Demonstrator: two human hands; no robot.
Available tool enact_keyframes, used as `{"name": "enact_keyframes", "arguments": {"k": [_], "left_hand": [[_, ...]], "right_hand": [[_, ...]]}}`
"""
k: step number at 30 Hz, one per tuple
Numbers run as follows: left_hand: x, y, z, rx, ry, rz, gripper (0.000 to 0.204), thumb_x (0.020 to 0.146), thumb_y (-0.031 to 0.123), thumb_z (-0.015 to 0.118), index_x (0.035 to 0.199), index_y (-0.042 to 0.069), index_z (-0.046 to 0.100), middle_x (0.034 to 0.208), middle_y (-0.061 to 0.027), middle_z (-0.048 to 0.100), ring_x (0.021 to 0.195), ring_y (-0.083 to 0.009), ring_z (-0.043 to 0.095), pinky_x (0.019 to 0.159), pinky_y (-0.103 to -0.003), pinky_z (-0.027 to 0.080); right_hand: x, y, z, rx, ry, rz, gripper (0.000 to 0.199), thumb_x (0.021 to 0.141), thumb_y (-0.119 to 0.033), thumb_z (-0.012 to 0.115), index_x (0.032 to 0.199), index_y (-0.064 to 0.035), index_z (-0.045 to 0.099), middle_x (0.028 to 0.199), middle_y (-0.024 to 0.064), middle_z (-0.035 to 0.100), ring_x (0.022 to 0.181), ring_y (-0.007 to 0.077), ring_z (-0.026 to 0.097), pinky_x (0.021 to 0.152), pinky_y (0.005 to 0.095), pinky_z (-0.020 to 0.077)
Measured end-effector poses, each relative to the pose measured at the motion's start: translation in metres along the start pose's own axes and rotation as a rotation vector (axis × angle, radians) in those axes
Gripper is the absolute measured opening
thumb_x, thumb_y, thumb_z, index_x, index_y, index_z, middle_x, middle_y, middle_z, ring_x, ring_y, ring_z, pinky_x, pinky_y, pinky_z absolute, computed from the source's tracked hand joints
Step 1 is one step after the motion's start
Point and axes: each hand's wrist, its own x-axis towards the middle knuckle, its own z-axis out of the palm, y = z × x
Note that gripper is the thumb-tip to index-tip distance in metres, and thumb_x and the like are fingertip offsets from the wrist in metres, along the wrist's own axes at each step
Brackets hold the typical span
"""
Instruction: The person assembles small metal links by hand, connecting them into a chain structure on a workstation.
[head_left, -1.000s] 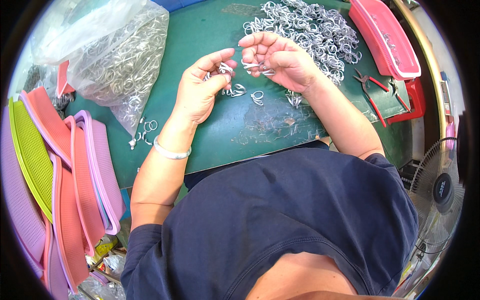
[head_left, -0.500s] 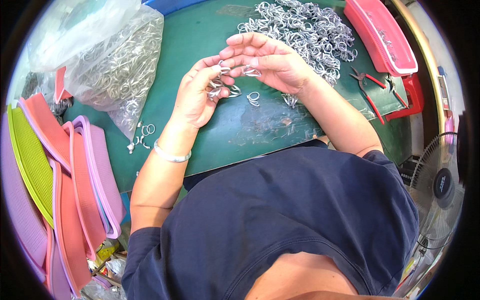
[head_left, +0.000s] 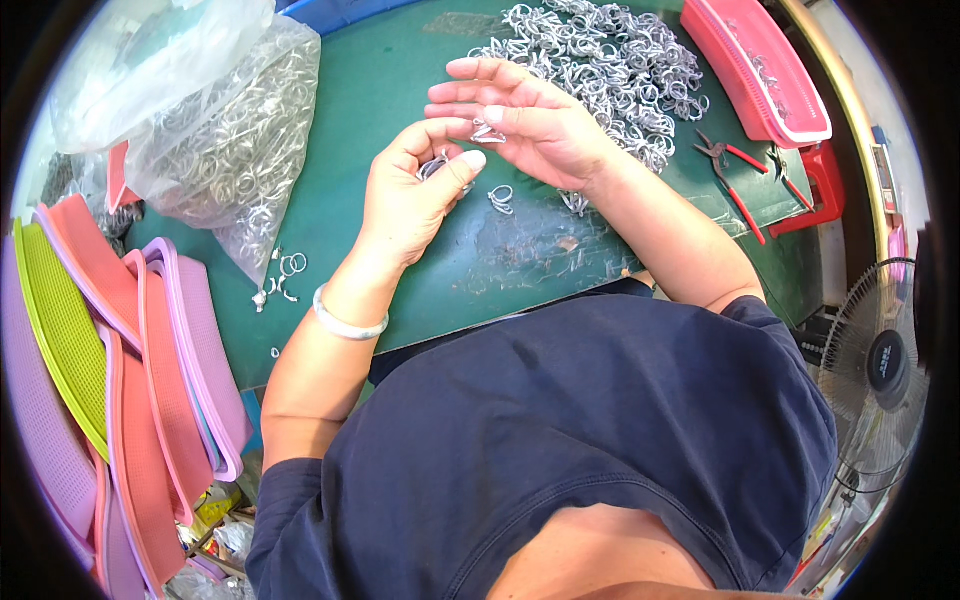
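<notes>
Several silver metal rings (head_left: 433,167) are gathered in my left hand (head_left: 410,195), its fingers curled round them and the thumb laid across. Close beside it on the right, my right hand (head_left: 550,125) pinches a silver ring piece (head_left: 487,132) between thumb and fingers, while its other fingers stretch out to the left. A couple of loose rings (head_left: 500,199) lie on the green tabletop just below my hands. Behind my right hand spreads a large heap of silver rings (head_left: 640,70).
A clear plastic bag full of rings (head_left: 240,150) stands at left, with loose ring pieces (head_left: 290,264) near it. Stacked pink, purple and green plastic baskets (head_left: 180,370) fill the left side. At right are a pink basket (head_left: 760,75), red-handled pliers (head_left: 735,185) and a fan (head_left: 880,365).
The rings in my left hand have drawn deeper into its grip, with the thumb now over them. My right hand has shifted slightly left, its fingers spread more.
</notes>
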Motion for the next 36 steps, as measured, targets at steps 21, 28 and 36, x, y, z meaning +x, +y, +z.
{"name": "enact_keyframes", "arguments": {"k": [21,28,36], "left_hand": [[0.019,0.006,-0.061,-0.523,-0.022,-0.151,0.017,0.082,0.012,0.053,0.097,0.003,0.055,0.083,-0.0106,0.057,0.072,-0.0184,0.053,0.047,-0.023,0.042],[0.015,0.013,-0.048,0.037,-0.04,-0.299,0.023,0.08,0.012,0.058,0.102,0.004,0.056,0.068,0.0025,0.049,0.053,-0.0023,0.043,0.042,-0.013,0.032],[0.006,0.01,-0.032,0.337,-0.191,-0.224,0.03,0.073,0.017,0.07,0.097,0.001,0.06,0.072,0.004,0.052,0.063,-0.0028,0.043,0.056,-0.017,0.035]], "right_hand": [[-0.009,0.008,0.013,-1.654,-0.208,-0.147,0.022,0.069,-0.008,0.062,0.091,-0.0044,0.059,0.085,0.01,0.058,0.085,0.0286,0.052,0.077,0.0367,0.0422],[-0.009,0.007,0.006,-1.263,0.053,-0.035,0.011,0.076,-0.002,0.058,0.087,-0.0006,0.058,0.074,0.0045,0.058,0.069,0.0138,0.055,0.063,0.0256,0.0444],[-0.006,0.002,0.004,-0.947,0.192,0.047,0.009,0.079,0.0,0.058,0.087,-0.0009,0.057,0.079,-0.0007,0.057,0.074,0.005,0.053,0.066,0.0192,0.0435]]}}
